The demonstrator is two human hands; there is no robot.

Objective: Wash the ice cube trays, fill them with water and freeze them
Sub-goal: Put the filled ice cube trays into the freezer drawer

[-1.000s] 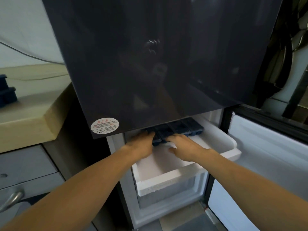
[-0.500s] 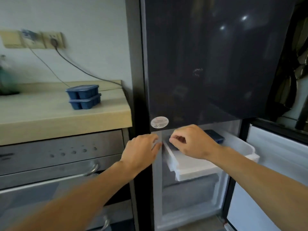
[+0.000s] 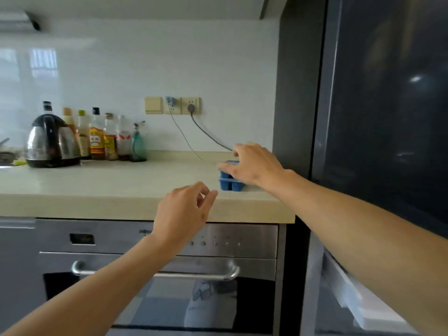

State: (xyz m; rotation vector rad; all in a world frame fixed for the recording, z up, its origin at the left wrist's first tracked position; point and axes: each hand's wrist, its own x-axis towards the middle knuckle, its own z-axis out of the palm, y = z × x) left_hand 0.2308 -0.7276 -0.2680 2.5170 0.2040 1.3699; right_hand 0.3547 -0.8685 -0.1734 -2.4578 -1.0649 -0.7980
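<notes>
Counting trays: we see two blue plastic ice cube trays (image 3: 229,184), blocky, stacked on the pale smooth counter (image 3: 109,185) beside the fridge (image 3: 388,117)
Right hand (image 3: 254,166): ours curls over the top tray, grasping it
Left hand (image 3: 184,212): loosely curled, holding nothing, above the counter edge
Kettle (image 3: 52,144): one, rounded shiny steel
Oven (image 3: 109,236): one, brushed steel, one bar handle (image 3: 155,274)
Fridge: one, dark glossy door

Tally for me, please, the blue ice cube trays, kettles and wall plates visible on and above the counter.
blue ice cube trays: 2
kettle: 1
wall plates: 3
Total: 6
</notes>
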